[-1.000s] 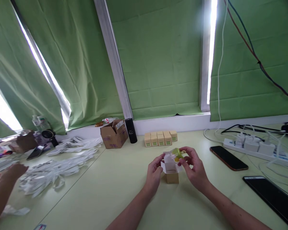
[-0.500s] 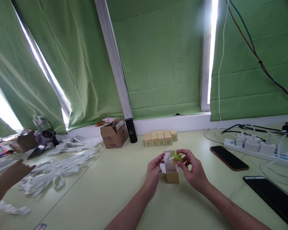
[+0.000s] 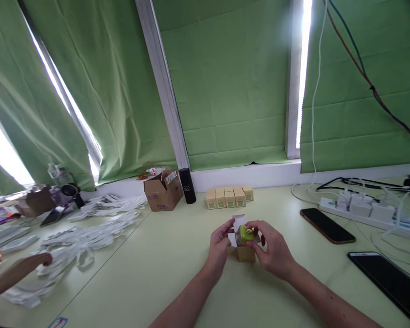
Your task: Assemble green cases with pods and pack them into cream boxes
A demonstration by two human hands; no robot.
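Note:
My left hand is closed on the left side of a small kraft cardboard box, pinching near its raised white inner flap. The box stands upright on the table with its top open. At its mouth, my right hand pinches a small rounded object, green on top with a paler bit and a see-through side; its exact kind cannot be made out. Its lower end is hidden by the box and my fingers.
Beyond my hands sit several closed kraft boxes, a brown carton and a black cylinder. Two phones and a power strip with cables lie right. Another person's hand touches white strips at left.
My right hand has brought the green object down and slightly left, turning it upright into the box's mouth. My left hand stays in place. The other person's hand has lowered onto the white strips.

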